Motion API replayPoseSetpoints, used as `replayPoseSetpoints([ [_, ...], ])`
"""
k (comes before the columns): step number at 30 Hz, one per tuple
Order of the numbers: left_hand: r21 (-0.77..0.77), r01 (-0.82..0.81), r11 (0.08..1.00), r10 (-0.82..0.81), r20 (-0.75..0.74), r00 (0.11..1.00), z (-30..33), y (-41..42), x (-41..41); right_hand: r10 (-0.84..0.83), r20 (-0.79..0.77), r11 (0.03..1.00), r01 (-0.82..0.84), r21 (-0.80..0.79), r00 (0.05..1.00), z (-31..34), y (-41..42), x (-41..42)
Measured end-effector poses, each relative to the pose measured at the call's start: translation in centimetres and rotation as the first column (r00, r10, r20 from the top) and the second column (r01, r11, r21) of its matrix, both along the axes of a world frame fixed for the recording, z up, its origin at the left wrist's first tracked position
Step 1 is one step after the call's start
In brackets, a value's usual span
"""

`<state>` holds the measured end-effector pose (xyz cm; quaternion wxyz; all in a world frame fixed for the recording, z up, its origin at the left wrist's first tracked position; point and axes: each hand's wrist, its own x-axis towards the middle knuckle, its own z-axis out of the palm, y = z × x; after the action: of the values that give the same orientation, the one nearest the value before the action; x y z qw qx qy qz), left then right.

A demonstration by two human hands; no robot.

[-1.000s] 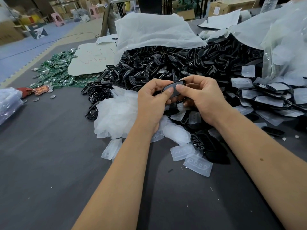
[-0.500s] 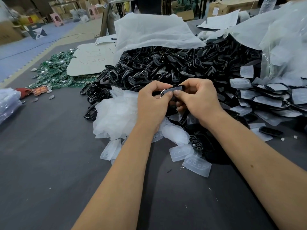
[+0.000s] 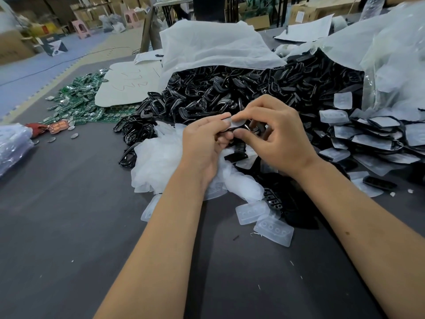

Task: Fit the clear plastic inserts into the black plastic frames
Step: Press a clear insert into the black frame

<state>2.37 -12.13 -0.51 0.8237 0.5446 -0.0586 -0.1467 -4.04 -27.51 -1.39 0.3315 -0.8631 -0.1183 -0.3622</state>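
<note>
From the head view, both hands are working together just above the heap at the middle of the counter point(image 3: 69, 226). The left hand point(image 3: 202, 143) is gripping a black frame point(image 3: 236, 131) from the near side, its fingers curled under it. The right hand point(image 3: 276, 132) is pinching a clear insert point(image 3: 232, 122) against the top of that frame, thumb below and forefinger pressing down from above; the remaining fingers are curling loosely behind. Whether the insert is already sitting fully in the frame cannot be told, since the fingers are covering most of the joint.

Behind the hands the pile of black frames point(image 3: 230, 93) is spilling out of a white bag point(image 3: 211, 47). Loose clear inserts point(image 3: 273, 231) are lying on the counter near the wrists, and finished pieces point(image 3: 372, 137) are stacking up at the right. Green circuit boards point(image 3: 78, 97) are lying well apart at the left.

To seat this one well, the edges probably need lining up first, then even pressure walking around the rim rather than forcing one corner, with the left hand bracing the frame so it is not twisting.
</note>
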Motion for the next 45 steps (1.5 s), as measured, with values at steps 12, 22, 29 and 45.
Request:
replayPoseSetpoints([
  [12,-0.036,0.071,0.997,-0.07,0.006,0.998,-0.1,0.1,-0.4,0.241,-0.209,0.66,-0.002,0.751,0.948,-0.1,1.0,0.4],
  [22,0.028,0.039,0.999,-0.041,0.052,0.998,-0.8,-0.3,-0.2,0.494,-0.191,0.433,-0.05,0.9,0.848,-0.1,0.0,0.5],
  [29,0.028,0.02,0.999,-0.022,0.094,0.995,-0.9,-0.4,-0.5,0.477,-0.185,0.431,-0.045,0.901,0.859,-0.1,0.1,0.4],
  [45,0.014,-0.024,1.0,0.02,0.191,0.981,-1.4,-0.7,-0.6,0.317,-0.199,0.552,-0.009,0.834,0.927,-0.3,0.5,0.4],
])
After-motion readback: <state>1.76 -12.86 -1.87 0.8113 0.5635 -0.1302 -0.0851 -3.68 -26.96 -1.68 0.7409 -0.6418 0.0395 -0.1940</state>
